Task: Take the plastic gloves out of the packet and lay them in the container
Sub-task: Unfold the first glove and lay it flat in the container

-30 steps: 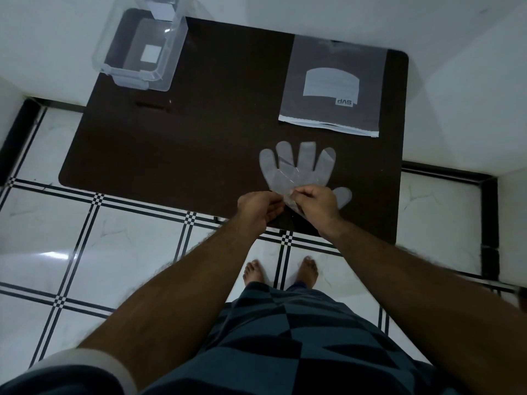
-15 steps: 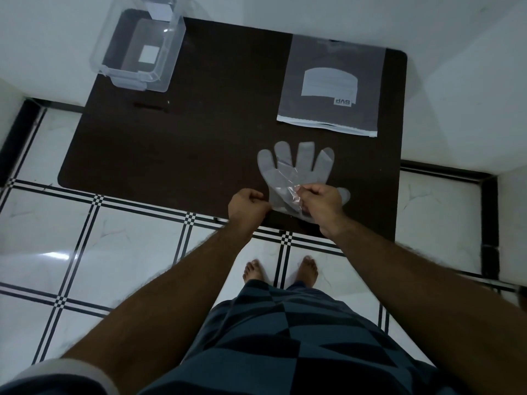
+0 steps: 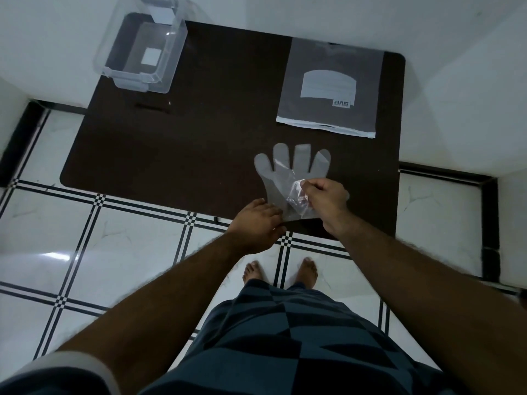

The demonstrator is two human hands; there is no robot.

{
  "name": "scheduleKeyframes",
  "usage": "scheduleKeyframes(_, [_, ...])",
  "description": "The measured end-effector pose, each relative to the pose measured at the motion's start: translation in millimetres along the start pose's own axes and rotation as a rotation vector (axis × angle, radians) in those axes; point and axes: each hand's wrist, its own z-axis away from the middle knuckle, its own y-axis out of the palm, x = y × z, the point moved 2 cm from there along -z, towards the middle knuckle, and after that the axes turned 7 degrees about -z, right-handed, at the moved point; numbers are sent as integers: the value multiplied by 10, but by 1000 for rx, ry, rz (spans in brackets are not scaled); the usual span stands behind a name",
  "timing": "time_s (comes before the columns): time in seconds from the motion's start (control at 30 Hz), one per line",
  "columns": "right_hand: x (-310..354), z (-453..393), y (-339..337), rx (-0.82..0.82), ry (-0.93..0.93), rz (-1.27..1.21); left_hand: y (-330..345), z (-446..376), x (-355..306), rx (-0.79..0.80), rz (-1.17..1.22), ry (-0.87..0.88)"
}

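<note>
A clear plastic glove point(image 3: 285, 172) lies flat on the dark table point(image 3: 199, 132), fingers pointing away from me. My right hand point(image 3: 328, 199) pinches a crumpled upper layer of plastic glove point(image 3: 296, 196) and lifts it off the flat one. At the glove's cuff, near the table's front edge, my left hand point(image 3: 258, 220) presses down on the lower layer. The grey packet point(image 3: 330, 86) lies flat at the back right. An open clear container point(image 3: 142, 49) stands at the back left corner; only a white label shows inside.
The table stands in a corner of white walls point(image 3: 456, 81) on a white tiled floor with black lines point(image 3: 114, 238). My bare feet point(image 3: 281, 273) are just in front of the table's front edge.
My hands, which were together at the glove's cuff, have separated. The right hand has risen and pulled a plastic layer up and back; the left has slid left and lower onto the cuff.
</note>
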Motion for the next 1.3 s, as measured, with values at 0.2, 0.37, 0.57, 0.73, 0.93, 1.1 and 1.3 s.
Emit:
scheduleKeyframes(0.2, [38, -83, -106, -39, 2, -31, 44, 64, 21, -104, -11, 38])
scheduleKeyframes(0.37, [58, -108, -151, -34, 11, -70, -68, -95, -16, -164, 58, -31])
scheduleKeyframes(0.57, [145, -129, -183, -36, 25, -120, -99, -409, -31, -82, 179, -190])
scheduleKeyframes(0.73, [252, -183, -243, -76, 31, -153, -30, -456, -52, 49, 149, -172])
scheduleKeyframes(0.93, [479, -248, -389, -130, 10, -103, -60, -400, -73, 117, 84, -145])
scheduleKeyframes(1.1, [616, -299, -545, -178, -67, -110, -167, -404, -90, 153, 56, -140])
scheduleKeyframes(1.3, [845, -350, -679, -218, -117, -52, -214, -438, -47, 139, 93, -115])
